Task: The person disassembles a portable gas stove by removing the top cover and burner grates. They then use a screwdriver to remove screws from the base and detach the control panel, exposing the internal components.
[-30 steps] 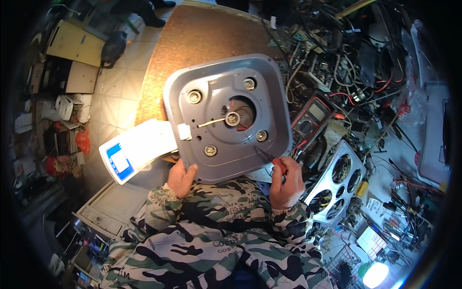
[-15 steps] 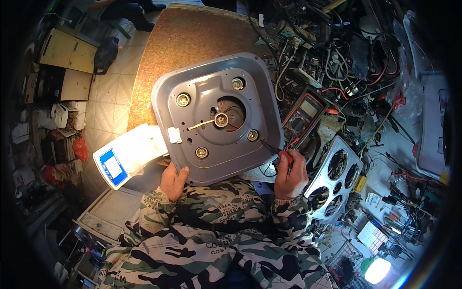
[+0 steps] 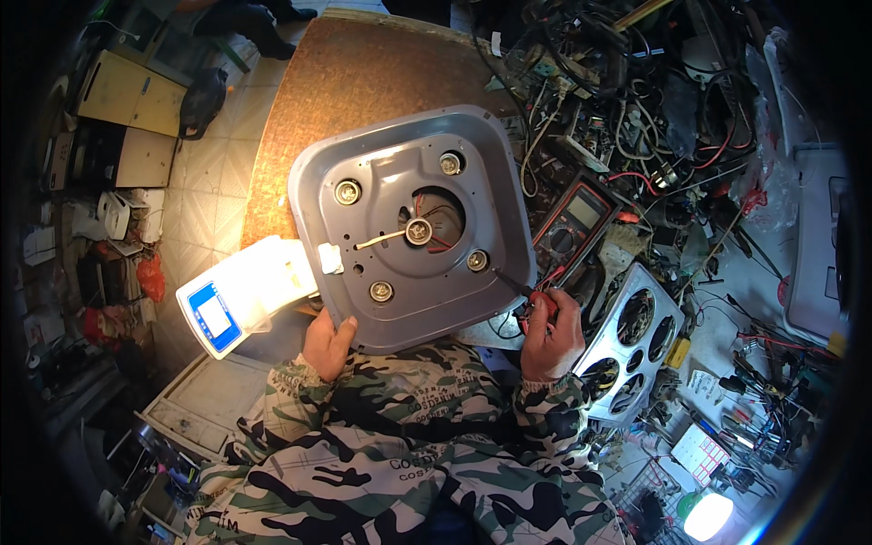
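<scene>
A square grey metal housing [image 3: 427, 304] lies tilted in front of me. It has lamp sockets near its corners, one of them an upper-left socket [image 3: 347, 192]. A centre socket [image 3: 418, 232] with a pale wire sits beside a round opening that shows red wires. My left hand [image 3: 328, 345] grips the housing's near left corner, thumb on the rim. My right hand [image 3: 552, 341] is closed round a red-handled screwdriver [image 3: 543, 301]. Its thin dark shaft reaches over the rim towards the lower-right socket [image 3: 478, 261].
A lit white device with a blue panel [image 3: 212, 320] stands left of the housing. To the right are a multimeter [image 3: 575, 223], a silver plate with round holes [image 3: 652, 289] and piled cables [image 3: 636, 109]. A wooden board [image 3: 363, 68] lies behind. Bottom right, a lamp [image 3: 708, 518] shines.
The housing has shifted slightly down in the picture. My right hand has moved slightly down with the screwdriver, its tip still near the lower-right socket. My left hand keeps its grip.
</scene>
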### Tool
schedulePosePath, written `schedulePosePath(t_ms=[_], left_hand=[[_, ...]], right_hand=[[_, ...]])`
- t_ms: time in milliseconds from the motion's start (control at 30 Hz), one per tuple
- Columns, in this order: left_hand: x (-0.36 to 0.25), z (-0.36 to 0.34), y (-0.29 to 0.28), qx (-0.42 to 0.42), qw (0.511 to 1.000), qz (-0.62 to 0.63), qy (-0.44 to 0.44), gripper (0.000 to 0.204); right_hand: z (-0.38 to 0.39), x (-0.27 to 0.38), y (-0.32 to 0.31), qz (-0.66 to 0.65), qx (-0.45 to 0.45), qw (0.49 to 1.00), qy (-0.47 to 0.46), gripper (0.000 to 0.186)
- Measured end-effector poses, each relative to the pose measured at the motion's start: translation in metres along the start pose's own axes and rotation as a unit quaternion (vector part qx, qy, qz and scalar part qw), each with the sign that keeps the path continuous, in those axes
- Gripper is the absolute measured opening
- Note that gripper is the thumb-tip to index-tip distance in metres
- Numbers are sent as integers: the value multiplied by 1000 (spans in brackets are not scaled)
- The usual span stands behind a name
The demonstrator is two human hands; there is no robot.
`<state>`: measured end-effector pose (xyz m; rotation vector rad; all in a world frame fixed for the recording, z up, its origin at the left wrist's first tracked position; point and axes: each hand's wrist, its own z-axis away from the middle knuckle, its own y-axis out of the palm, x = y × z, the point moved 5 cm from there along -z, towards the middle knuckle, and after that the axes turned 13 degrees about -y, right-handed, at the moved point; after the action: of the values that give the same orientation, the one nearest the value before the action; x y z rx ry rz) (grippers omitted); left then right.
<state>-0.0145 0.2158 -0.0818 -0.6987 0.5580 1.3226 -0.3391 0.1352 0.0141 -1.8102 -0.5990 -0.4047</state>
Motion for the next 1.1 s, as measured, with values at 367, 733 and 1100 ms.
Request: schedulePosePath(t_ms=[367,733,1100], left_hand=[[-5,1,0,-3,1000,3,6,38],[-1,2,-3,-39,998,-27,42,41],[-5,4,0,-25,999,10,33,42]], right_hand=[[1,-4,1,-11,14,1000,6,23],[-18,16,4,38,113,992,-42,34],[-39,28,4,52,222,963,-146,21]])
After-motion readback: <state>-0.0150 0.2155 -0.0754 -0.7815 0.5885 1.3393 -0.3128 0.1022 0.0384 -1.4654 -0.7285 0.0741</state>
